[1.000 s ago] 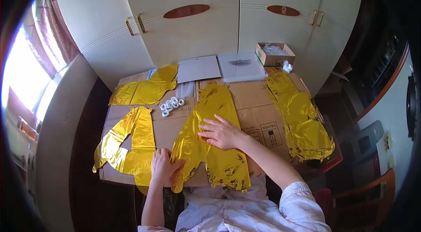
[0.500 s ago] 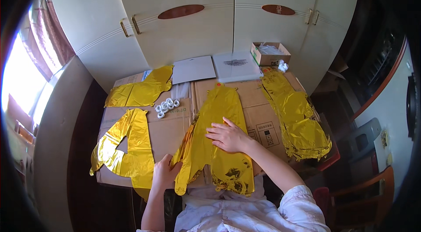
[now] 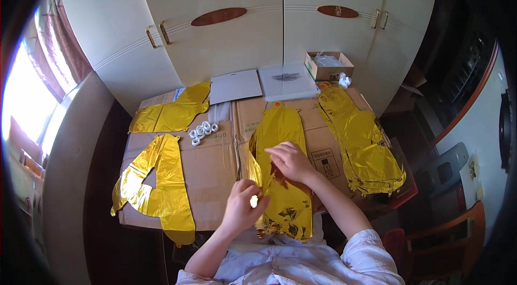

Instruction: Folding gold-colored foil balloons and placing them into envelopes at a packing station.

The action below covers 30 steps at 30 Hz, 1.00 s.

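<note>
Pinching the gold foil balloon (image 3: 283, 177) edge with our left hand (image 3: 242, 207), we press our right hand (image 3: 291, 161) open on it; our fingers hide the fold.

A cardboard-covered table (image 3: 215, 169) filled the middle of the frame, cabinet doors (image 3: 226, 32) above it. At lower left lay one foil balloon (image 3: 156, 188); another (image 3: 172, 112) sat at upper left, with small tape rolls (image 3: 202, 131) just right of it. Two flat boards (image 3: 264, 84) lay along the top edge, an open box (image 3: 328, 65) right of them. A long foil pile (image 3: 361, 145) ran down the right side — well apart from the centre balloon (image 3: 283, 177), on which the right hand (image 3: 291, 161) rested, the left hand (image 3: 242, 209) at its lower left edge.
</note>
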Available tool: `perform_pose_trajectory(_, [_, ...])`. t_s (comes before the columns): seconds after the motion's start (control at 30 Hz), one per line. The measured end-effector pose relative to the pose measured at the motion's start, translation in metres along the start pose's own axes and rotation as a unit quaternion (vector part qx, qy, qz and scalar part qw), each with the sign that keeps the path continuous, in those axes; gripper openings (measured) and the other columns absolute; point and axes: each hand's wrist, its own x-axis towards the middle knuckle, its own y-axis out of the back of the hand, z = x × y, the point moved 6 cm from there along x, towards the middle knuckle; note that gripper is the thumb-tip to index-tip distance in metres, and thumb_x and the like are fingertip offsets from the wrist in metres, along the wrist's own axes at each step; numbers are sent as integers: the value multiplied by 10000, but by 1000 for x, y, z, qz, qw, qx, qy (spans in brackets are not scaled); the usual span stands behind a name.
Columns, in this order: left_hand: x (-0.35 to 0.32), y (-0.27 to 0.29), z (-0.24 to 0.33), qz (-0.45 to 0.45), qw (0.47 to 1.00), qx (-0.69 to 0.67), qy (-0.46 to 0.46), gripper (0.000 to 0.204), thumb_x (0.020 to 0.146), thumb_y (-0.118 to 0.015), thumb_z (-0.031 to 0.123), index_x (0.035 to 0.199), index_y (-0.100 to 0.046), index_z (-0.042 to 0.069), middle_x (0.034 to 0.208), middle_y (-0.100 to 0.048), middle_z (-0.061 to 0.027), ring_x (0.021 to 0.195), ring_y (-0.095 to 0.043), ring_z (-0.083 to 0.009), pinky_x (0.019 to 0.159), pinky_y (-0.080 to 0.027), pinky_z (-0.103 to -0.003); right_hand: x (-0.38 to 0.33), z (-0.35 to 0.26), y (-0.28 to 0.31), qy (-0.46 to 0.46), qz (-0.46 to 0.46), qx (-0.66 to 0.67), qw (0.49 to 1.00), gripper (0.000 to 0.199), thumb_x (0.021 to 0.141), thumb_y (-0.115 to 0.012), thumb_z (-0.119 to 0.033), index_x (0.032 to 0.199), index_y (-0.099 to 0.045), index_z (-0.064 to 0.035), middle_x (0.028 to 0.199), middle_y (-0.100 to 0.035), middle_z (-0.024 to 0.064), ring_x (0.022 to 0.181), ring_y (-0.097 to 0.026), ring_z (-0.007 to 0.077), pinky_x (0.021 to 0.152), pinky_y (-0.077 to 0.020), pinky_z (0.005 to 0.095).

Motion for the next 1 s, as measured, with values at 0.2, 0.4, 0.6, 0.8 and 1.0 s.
perform_pose_trajectory(0.2, [13, -63, 13, -71, 990, 85, -84, 169, 773, -703, 202, 770, -630, 50, 933, -602, -95, 885, -564, -291, 794, -459, -415, -4, 10, 10, -186, -64, 171, 965, 420, 920, -637, -342, 1161, -479, -36, 800, -677, 89, 750, -647, 165, 671, -480, 296])
perform_pose_trajectory(0.4, [8, -89, 6, -139, 978, 115, -106, 257, 792, -726, 315, 829, -650, 72, 949, -584, -81, 898, -558, -272, 813, -447, -409, -14, 14, 6, -75, -35, 38, 996, 267, 831, -695, -209, 1014, -546, -83, 764, -678, 68, 731, -656, 259, 678, -510, 382])
perform_pose_trajectory(0.6, [35, -59, -14, -123, 979, 110, -119, 323, 862, -670, 330, 1008, -593, 52, 1088, -591, -126, 1074, -565, -297, 902, -432, -431, -19, 10, 9, 43, 40, -48, 997, 121, 791, -650, -115, 907, -637, -81, 808, -683, 58, 790, -632, 246, 728, -496, 376])
perform_pose_trajectory(0.8, [81, -48, -91, -117, 964, 228, -76, 520, 893, -615, 324, 1307, -506, 30, 1409, -478, -174, 1354, -402, -331, 1108, -304, -482, -24, 21, -3, 22, 23, -25, 999, 78, 786, -612, -102, 845, -661, -95, 805, -676, 53, 795, -622, 248, 737, -485, 377])
perform_pose_trajectory(1.0, [98, -59, -124, -203, 953, 222, -43, 672, 940, -511, 474, 1442, -376, 47, 1502, -385, -126, 1430, -288, -307, 1149, -213, -522, -25, 17, -2, 35, 37, -28, 998, 54, 778, -597, -84, 793, -646, -99, 715, -627, 32, 765, -609, 244, 709, -470, 386])
